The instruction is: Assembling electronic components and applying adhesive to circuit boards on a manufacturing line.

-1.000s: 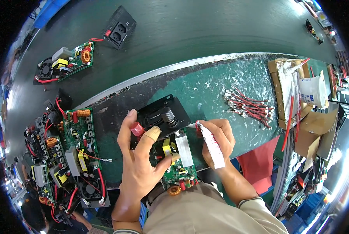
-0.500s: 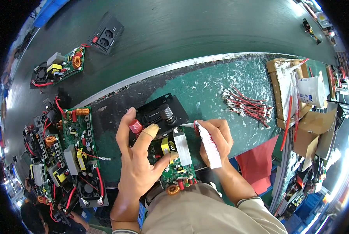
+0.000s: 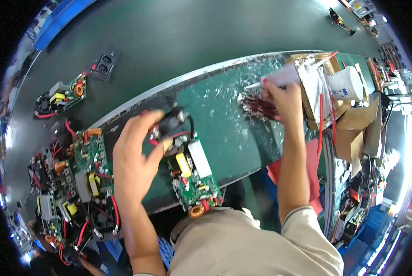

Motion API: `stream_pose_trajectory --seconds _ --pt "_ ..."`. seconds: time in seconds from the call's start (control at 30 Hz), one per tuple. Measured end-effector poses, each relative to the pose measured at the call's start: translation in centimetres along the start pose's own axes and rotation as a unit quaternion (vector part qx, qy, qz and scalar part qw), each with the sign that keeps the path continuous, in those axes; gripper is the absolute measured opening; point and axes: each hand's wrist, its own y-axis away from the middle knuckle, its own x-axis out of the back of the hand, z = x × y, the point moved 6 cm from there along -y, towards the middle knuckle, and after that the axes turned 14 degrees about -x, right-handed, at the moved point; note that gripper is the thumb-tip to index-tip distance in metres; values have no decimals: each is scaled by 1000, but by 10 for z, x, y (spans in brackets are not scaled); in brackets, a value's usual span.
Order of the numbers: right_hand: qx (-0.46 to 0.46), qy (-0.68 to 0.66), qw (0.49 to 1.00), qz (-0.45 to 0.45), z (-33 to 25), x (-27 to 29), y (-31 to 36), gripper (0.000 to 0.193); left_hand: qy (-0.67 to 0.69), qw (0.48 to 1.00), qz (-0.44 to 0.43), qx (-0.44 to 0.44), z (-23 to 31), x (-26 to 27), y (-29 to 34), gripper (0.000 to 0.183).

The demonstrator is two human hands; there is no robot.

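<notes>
Left hand grips a black socket module wired to a green circuit board; right hand holds a white tube over a bundle of red wires.

The left hand's fingers are closed around the module, with the board hanging from it toward 5 o'clock, its long axis running from 11 to 5 over the green mat. The right hand is clenched on the tube, whose nozzle points toward 9 o'clock. The wire bundle lies directly beneath that hand, at about 2 o'clock from the board, so the right hand is far nearer to it. More boards lie at the left hand's 9 o'clock.
</notes>
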Motion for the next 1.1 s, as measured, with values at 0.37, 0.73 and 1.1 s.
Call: stream_pose_trajectory --seconds 0.37,0.73,1.1 --pt "13 212 937 -276 147 -34 185 49 -15 987 115 112 -19 29 45 46" --pt "83 275 896 -337 96 -19 225 22 226 915 277 187 -25 46 98 53" --pt "533 503 680 14 -94 -60 167 25 19 854 490 173 -24 32 163 48"
